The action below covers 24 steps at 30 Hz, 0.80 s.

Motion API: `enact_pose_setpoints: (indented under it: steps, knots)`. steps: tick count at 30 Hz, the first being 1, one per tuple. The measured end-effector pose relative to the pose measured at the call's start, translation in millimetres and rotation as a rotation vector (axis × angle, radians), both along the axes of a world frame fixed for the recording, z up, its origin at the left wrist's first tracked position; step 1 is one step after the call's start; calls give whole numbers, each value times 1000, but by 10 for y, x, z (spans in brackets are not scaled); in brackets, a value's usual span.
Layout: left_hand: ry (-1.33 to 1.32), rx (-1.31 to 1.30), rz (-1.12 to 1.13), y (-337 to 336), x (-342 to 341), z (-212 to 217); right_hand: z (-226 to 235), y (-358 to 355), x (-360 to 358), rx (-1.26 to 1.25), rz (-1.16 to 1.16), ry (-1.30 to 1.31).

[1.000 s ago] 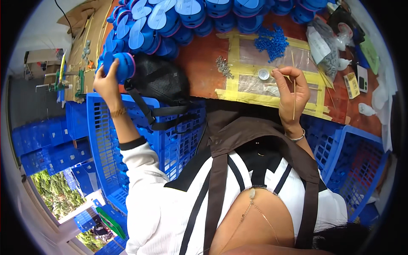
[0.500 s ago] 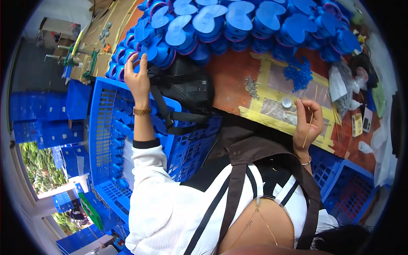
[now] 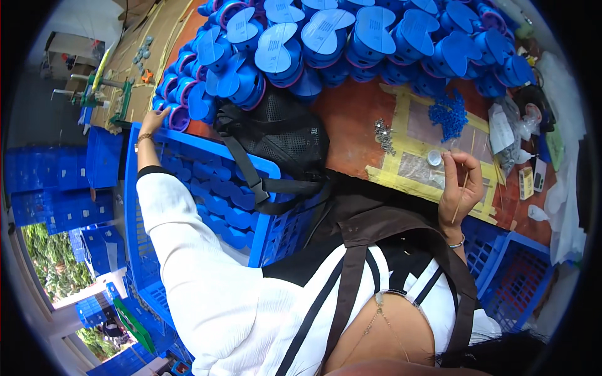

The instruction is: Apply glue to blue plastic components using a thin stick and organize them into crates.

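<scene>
Head view: the right hand (image 3: 461, 188) curls around a thin stick (image 3: 459, 198), apparently stowed against the palm to free thumb and forefinger, which nearly meet. A white cup (image 3: 434, 158) sits just beside these fingertips, likely for short reach. The left hand (image 3: 152, 122) reaches a blue container (image 3: 180, 118); whether its fingers pinch cannot be told.

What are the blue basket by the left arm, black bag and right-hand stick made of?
Basket: probably moulded plastic, slight sheen; lattice walls, uniform blue.
Bag: likely synthetic mesh, slight sheen; fine hole pattern.
Stick: perhaps bamboo or wood, matte; tan colour, too thin to tell.
</scene>
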<state>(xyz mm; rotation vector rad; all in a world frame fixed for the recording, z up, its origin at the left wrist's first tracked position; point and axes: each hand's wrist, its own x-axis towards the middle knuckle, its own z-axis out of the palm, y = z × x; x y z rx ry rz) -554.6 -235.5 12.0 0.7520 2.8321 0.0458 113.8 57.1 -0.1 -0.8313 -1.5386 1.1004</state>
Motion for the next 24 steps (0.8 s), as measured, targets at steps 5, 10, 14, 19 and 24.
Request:
enact_pose_setpoints:
  steps: [5, 10, 14, 19, 24]
  knots:
    - [-83, -197, 73, 303, 170, 167, -8, -19, -35, 4, -12, -42]
    - [-185, -187, 136, 236, 139, 146, -22, 0, -35, 8, -18, -33]
    - [-192, -212, 136, 230, 117, 149, -25, 14, -22, 18, -9, -28]
    - [-241, -222, 202, 346, 219, 180, -27, 3, 18, 30, -15, -24]
    - [-361, -274, 213, 398, 301, 242, -19, -13, 41, 42, -15, -41]
